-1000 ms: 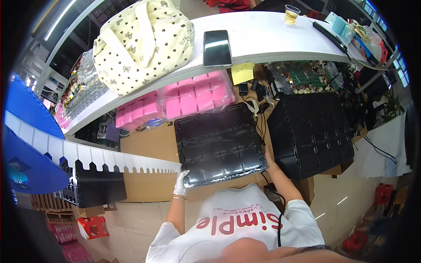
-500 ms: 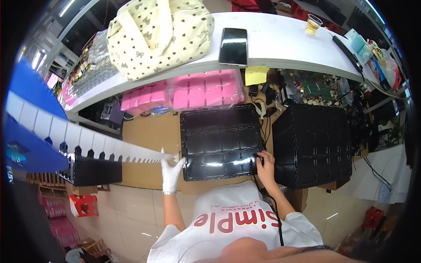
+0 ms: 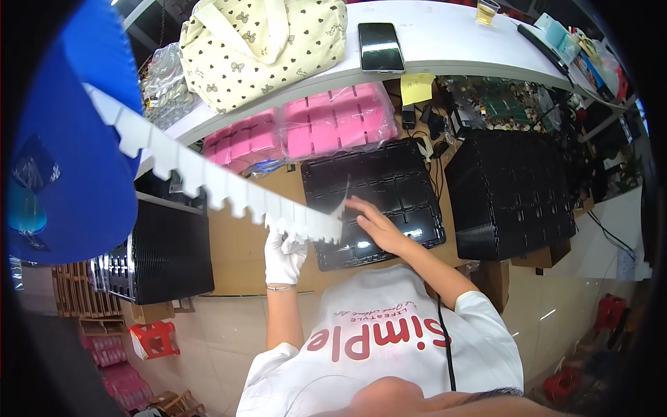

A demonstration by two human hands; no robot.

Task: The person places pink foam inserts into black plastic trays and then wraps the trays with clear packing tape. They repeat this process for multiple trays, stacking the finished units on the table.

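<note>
We see a factory packing workshop: stacked black moulded plastic trays, bagged pink foam trays, wooden pallets.

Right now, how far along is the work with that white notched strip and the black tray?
Done: one black tray lies flat on the bench, with a black tray stack beside it. In hand: the gloved left hand grips the white notched strip near its end, and the bare right hand meets that end over the tray. Left: the strip isn't seated, and the tray's compartments look empty.
</note>
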